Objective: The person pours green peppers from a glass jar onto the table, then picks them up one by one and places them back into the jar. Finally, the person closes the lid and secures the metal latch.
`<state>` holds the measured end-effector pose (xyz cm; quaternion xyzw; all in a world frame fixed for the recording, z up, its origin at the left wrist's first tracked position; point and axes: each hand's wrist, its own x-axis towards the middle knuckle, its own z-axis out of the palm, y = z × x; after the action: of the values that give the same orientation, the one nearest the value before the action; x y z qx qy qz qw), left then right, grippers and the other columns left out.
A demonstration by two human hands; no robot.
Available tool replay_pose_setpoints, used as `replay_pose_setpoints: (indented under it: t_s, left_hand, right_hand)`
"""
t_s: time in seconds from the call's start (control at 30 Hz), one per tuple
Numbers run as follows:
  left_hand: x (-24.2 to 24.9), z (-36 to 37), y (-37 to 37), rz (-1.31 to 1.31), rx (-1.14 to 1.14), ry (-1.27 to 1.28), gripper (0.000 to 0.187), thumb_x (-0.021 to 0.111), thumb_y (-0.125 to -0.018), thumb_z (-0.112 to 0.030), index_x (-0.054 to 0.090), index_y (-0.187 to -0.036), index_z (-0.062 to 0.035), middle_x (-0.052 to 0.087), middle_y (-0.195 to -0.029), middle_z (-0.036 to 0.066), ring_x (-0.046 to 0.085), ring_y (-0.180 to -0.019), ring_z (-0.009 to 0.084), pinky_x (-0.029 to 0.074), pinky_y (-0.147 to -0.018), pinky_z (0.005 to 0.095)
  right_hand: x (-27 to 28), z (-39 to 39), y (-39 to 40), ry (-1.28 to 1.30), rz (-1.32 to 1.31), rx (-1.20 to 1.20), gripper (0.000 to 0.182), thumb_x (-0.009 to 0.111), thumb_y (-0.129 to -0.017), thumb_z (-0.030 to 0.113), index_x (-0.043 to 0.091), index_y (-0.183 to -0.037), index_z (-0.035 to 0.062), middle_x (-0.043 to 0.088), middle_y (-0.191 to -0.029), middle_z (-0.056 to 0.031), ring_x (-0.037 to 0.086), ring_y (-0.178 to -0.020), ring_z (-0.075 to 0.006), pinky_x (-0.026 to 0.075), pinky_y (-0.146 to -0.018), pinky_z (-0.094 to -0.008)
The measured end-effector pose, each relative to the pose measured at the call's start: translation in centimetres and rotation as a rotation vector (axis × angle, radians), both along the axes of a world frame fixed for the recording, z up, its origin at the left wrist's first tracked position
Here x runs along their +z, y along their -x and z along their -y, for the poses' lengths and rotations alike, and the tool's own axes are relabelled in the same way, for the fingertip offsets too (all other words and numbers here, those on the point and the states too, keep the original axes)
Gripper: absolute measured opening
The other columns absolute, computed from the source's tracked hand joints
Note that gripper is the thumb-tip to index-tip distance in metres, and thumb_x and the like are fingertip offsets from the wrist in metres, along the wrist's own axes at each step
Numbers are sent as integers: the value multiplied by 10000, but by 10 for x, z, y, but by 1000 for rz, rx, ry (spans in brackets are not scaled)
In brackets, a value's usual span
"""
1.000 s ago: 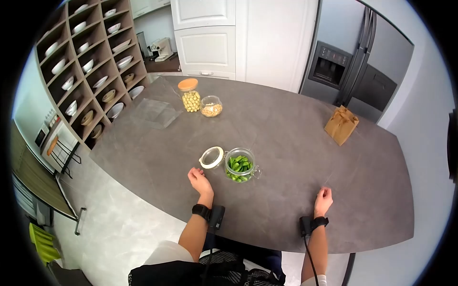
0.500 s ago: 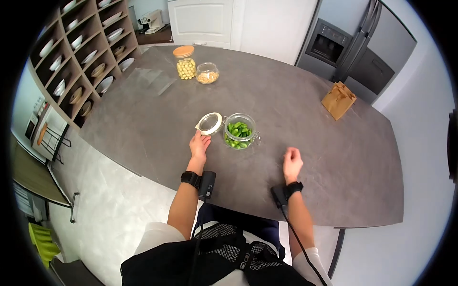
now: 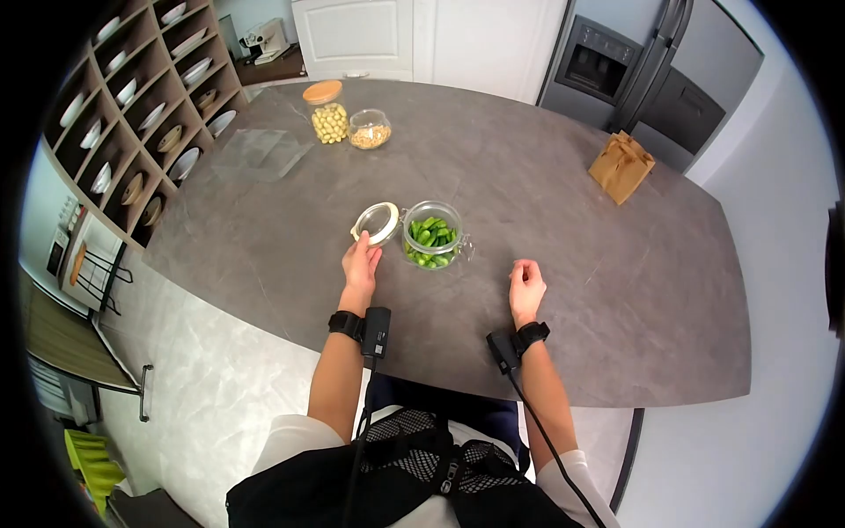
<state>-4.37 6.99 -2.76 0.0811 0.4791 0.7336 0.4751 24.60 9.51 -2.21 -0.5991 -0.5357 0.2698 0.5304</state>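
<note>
A clip-top glass jar (image 3: 432, 251) holding several small green cucumbers stands upright on the table in front of me. Its round glass lid (image 3: 378, 223), rimmed with a pale seal, is swung open to the jar's left. My left hand (image 3: 360, 267) pinches the near edge of this lid between thumb and fingers. To the right of the jar, apart from it, my right hand (image 3: 527, 289) is held over the table with its fingers curled in. I see nothing in that hand. The wire clasp (image 3: 467, 248) hangs loose on the jar's right side.
Toward the back left stand a wooden-lidded jar (image 3: 329, 121) of pale yellowish pieces and a small glass bowl (image 3: 370, 135) of similar bits. Clear plastic bags (image 3: 260, 156) lie beside them. A brown paper bag (image 3: 621, 169) sits at the right on the grey table (image 3: 493, 176).
The view has shifted slightly. My right hand has turned a little, its fingers still curled. My left hand still holds the lid, which looks about the same relative to the jar.
</note>
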Motion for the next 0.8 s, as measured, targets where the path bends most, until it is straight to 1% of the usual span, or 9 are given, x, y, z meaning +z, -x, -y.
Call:
replay_pose_setpoints:
  t_s: [0.1, 0.2, 0.3, 0.4, 0.5, 0.6, 0.7, 0.8]
  left_hand:
    - [1, 0, 1, 4, -5, 12, 379, 627, -803, -254, 504, -1058, -2, 568, -948, 44, 544, -847, 118, 459, -762, 248]
    - [15, 0, -1, 30, -11, 65, 376, 636, -791, -246, 505, -1054, -10, 561, -961, 43, 540, -851, 128, 447, -777, 271]
    - [16, -5, 0, 90, -23, 43, 373, 634, -782, -241, 489, -1057, -34, 550, -967, 37, 532, -858, 133, 432, -795, 297]
    - [11, -10, 3, 79, -21, -28, 362, 617, -784, -239, 466, -1059, -57, 539, -971, 36, 528, -863, 141, 421, -810, 316]
    - [11, -9, 2, 40, -19, -8, 348, 604, -792, -247, 453, -1054, -74, 534, -966, 39, 528, -867, 148, 423, -811, 320]
    - [4, -7, 1, 95, -76, -59, 341, 588, -800, -246, 436, -1050, -72, 532, -1010, 53, 535, -889, 160, 427, -812, 331]
    - [6, -3, -5, 54, -59, -104, 374, 568, -815, -217, 377, -1103, -73, 509, -1096, 75, 536, -944, 175, 431, -825, 340]
    - [40, 4, -24, -74, 94, -171, 409, 543, -831, -174, 313, -1155, -79, 471, -1171, 94, 527, -995, 196, 431, -839, 346]
  right_hand:
    - [-4, -2, -1, 8, 13, 3, 184, 518, -832, 197, 567, -812, 20, 567, -604, -70, 535, -546, -136, 444, -562, -274]
    - [3, 0, 0, 15, 6, 7, 179, 519, -831, 194, 569, -812, 23, 572, -609, -74, 539, -547, -139, 447, -565, -279]
    - [0, 0, 0, 17, 20, 15, 182, 506, -850, 187, 559, -826, 14, 549, -600, -23, 493, -555, -72, 424, -555, -230]
    - [1, 0, 0, 17, 27, 7, 180, 510, -847, 186, 559, -822, 15, 547, -597, -22, 490, -548, -74, 425, -551, -234]
    - [2, 0, 0, 22, 14, -1, 151, 529, -818, 178, 569, -815, 33, 581, -617, -72, 544, -548, -148, 452, -566, -287]
    - [0, -1, 0, 38, 15, 1, 149, 528, -818, 177, 571, -819, 34, 585, -622, -73, 550, -555, -152, 455, -572, -289]
    - [1, -1, 1, 37, 16, -1, 151, 526, -818, 179, 572, -823, 35, 587, -625, -76, 556, -560, -157, 457, -578, -290]
    - [6, 1, 2, 33, 51, -8, 153, 524, -819, 181, 571, -826, 35, 589, -629, -81, 562, -564, -164, 459, -582, -293]
